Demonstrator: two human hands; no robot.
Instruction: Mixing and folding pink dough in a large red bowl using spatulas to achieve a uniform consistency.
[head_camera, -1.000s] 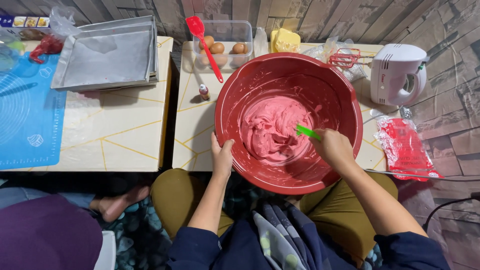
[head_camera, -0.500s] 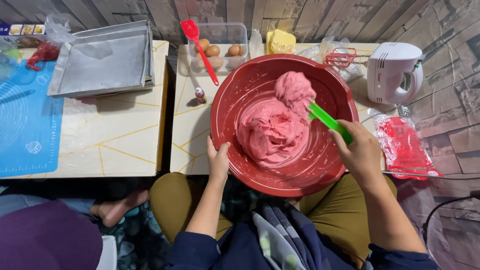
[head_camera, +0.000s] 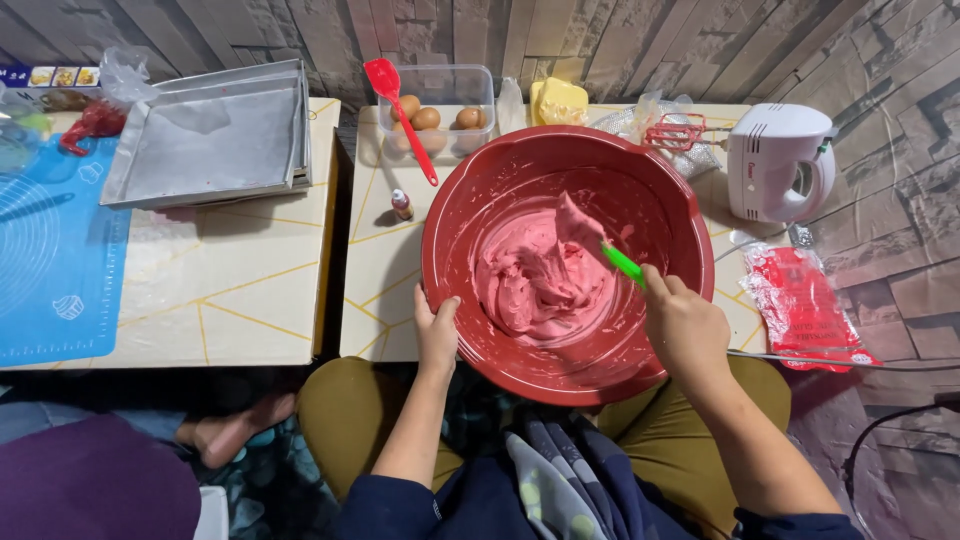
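The left hand (head_camera: 437, 325) clasps the near rim of the red bowl (head_camera: 460, 200) on the desk (head_camera: 375, 260). The right hand (head_camera: 682, 325) is closed around a green spatula (head_camera: 622, 263) sunk in pink batter (head_camera: 535, 280) inside the bowl. Beyond the bowl sits an egg box (head_camera: 440, 110).

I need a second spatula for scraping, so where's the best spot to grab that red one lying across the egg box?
Take the red spatula by its thin handle end, near, coming from the bowl side. That end juts off the clear egg container toward the red bowl, with free room around it, while the broad blade rests at the container's far corner.
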